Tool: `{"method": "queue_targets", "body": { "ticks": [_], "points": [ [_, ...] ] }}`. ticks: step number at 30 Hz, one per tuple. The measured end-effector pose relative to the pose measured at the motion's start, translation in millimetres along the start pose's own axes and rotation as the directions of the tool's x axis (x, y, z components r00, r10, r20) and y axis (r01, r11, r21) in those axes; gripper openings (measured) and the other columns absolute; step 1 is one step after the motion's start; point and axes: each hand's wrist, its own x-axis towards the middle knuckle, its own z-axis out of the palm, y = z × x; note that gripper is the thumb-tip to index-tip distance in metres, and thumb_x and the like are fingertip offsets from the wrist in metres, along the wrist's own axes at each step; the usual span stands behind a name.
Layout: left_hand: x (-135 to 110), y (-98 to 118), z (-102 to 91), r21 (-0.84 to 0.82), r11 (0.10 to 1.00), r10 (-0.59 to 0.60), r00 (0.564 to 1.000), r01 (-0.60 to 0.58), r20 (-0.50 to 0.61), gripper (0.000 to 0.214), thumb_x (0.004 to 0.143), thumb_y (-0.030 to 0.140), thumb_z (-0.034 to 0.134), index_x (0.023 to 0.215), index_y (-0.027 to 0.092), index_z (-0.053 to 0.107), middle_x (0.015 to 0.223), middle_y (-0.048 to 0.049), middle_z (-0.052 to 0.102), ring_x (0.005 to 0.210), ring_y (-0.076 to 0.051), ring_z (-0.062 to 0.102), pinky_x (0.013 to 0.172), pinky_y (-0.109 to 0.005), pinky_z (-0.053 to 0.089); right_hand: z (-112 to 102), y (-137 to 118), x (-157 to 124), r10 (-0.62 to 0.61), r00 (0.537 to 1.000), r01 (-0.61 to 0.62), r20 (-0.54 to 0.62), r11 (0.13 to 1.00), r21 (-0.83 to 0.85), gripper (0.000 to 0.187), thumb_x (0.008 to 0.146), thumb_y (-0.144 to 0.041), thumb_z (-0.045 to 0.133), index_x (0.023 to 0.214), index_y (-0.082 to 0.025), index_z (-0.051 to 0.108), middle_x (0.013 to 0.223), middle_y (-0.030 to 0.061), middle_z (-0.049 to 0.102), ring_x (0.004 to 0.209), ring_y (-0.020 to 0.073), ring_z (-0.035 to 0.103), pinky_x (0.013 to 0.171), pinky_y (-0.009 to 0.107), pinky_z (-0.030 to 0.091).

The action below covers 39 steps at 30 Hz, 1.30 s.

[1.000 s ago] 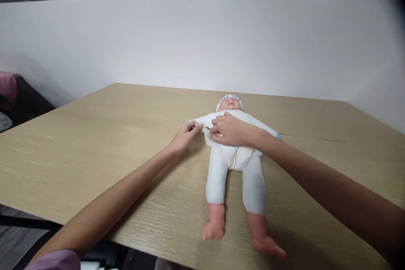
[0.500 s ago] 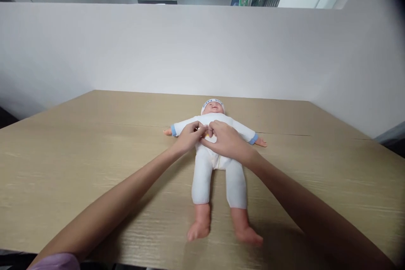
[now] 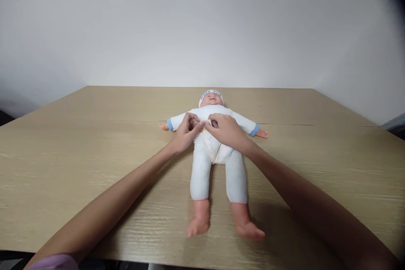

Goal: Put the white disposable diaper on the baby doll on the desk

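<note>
A baby doll point(image 3: 217, 111) in a white suit with blue cuffs and a white lettered headband lies on its back, feet toward me. Round its hips is a white diaper point(image 3: 212, 145) with a small orange print near its top edge. At the doll's waist, my left hand point(image 3: 186, 131) is closed, thumb and fingers pinching the diaper's upper edge on the left. My right hand point(image 3: 227, 130) pinches the same edge just to the right, with a bit of white showing between its curled fingers. The thumbs nearly meet, and the fingers partly hide the diaper's top.
The doll lies on a wide wooden table point(image 3: 95, 143) with a seam across it. A white partition point(image 3: 196, 33) rises behind the table's far edge and along the right side. The near edge of the table is close to me.
The view has tipped downward. At the doll's waist, my hands have shifted slightly; my right fingers are more curled, and more of the diaper's front shows below them.
</note>
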Motion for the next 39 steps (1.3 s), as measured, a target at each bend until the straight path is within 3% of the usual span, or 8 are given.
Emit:
{"method": "queue_targets", "body": {
  "ticks": [9,13,15,17,22,26,31,39],
  "points": [
    [-26,32,1.4,0.372,0.928,0.076,0.974,0.009,-0.214,0.025,0.094,0.041,0.070,0.100,0.022,0.055,0.091,0.0012,0.060,0.071,-0.013,0.050,0.070,-0.029,0.040,-9,5,-25,-0.055,0.968,0.110,-0.246,0.970,0.216,0.008,0.091,-0.020,0.051,0.094,-0.025,0.044,0.087,0.0005,0.057,0.074,0.0175,0.055,0.069,0.032,0.043],
    [-65,59,6.1,0.497,0.841,0.166,0.976,-0.214,0.139,0.016,0.104,0.037,0.057,0.099,0.023,0.062,0.097,-0.0026,0.069,0.085,-0.019,0.058,0.082,-0.034,0.042,-27,-10,-89,-0.164,0.985,0.171,-0.049,0.949,0.266,0.012,0.094,-0.028,0.063,0.101,-0.026,0.052,0.096,0.0024,0.065,0.076,0.0175,0.063,0.072,0.033,0.052],
    [-80,63,7.7,0.545,0.787,0.092,0.928,-0.290,0.362,0.017,0.104,0.037,0.056,0.099,0.025,0.067,0.094,-0.0026,0.071,0.092,-0.022,0.060,0.086,-0.037,0.040,-29,-9,-118,-0.215,0.971,0.182,0.107,0.950,0.255,0.011,0.096,-0.029,0.063,0.105,-0.027,0.056,0.102,0.0032,0.068,0.080,0.0185,0.066,0.074,0.034,0.054],
    [-87,59,8.5,0.586,0.756,0.023,0.906,-0.292,0.422,0.018,0.103,0.039,0.057,0.098,0.026,0.068,0.093,-0.0027,0.072,0.097,-0.025,0.060,0.088,-0.038,0.038,-28,-1,-133,-0.204,0.964,0.169,0.169,0.965,0.198,0.012,0.097,-0.026,0.061,0.109,-0.028,0.058,0.102,0.0032,0.070,0.082,0.0192,0.067,0.076,0.035,0.054],
    [-75,46,13.4,0.582,0.811,-0.066,0.978,-0.065,0.200,0.021,0.099,0.045,0.063,0.100,0.024,0.063,0.078,0.0003,0.072,0.075,-0.022,0.063,0.081,-0.037,0.039,-17,20,-124,0.008,0.995,-0.012,0.101,0.999,0.037,0.009,0.101,-0.031,0.057,0.108,-0.026,0.061,0.082,-0.0007,0.069,0.070,0.0187,0.065,0.066,0.033,0.046],
    [-64,42,23.3,0.656,0.754,-0.048,0.995,-0.018,0.082,0.035,0.095,0.053,0.067,0.081,0.024,0.053,0.059,0.0032,0.063,0.056,-0.019,0.052,0.073,-0.036,0.036,-9,14,-114,-0.010,0.998,0.013,0.065,0.999,-0.052,0.015,0.102,-0.036,0.056,0.093,-0.024,0.059,0.077,0.0000,0.066,0.065,0.0183,0.059,0.062,0.032,0.039],
    [-65,38,28.5,0.711,0.700,-0.031,0.992,-0.067,0.125,0.044,0.092,0.049,0.071,0.070,0.022,0.045,0.058,0.0046,0.055,0.056,-0.016,0.047,0.073,-0.035,0.033,1,9,-124,-0.057,0.998,0.058,0.032,0.997,-0.049,0.010,0.102,-0.029,0.057,0.102,-0.023,0.065,0.097,0.0059,0.069,0.086,0.0227,0.065,0.076,0.035,0.047],
    [-74,32,25.0,0.627,0.770,0.052,0.992,-0.114,0.116,0.027,0.093,0.039,0.069,0.077,0.022,0.055,0.082,-0.0021,0.064,0.083,-0.022,0.058,0.079,-0.035,0.039,8,8,-136,-0.071,0.997,0.072,-0.014,0.997,0.026,0.021,0.099,-0.027,0.060,0.119,-0.023,0.064,0.124,0.0126,0.064,0.115,0.0305,0.063,0.098,0.048,0.053]
  ]
}}
